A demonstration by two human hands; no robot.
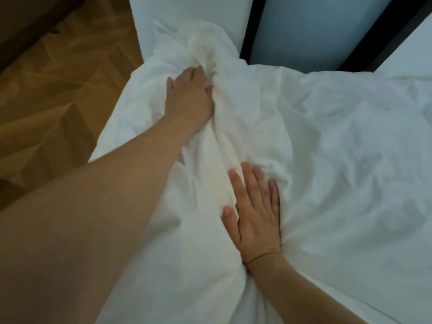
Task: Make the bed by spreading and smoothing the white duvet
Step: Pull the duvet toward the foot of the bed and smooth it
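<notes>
The white duvet (327, 160) covers the bed, rumpled and full of creases, with a raised ridge of bunched fabric running down its left part. My left hand (190, 99) reaches far forward and grips a bunch of the duvet near its far left corner, fingers curled into the cloth. My right hand (256, 213) lies flat on the duvet nearer to me, fingers spread, pressing down just right of the ridge. A thin band circles the right wrist.
Wooden herringbone floor (51, 94) lies left of the bed. A white upright panel (187, 22) stands behind the duvet's far corner. Beside it are a dark frame (251, 26) and a pale blue panel (315, 31).
</notes>
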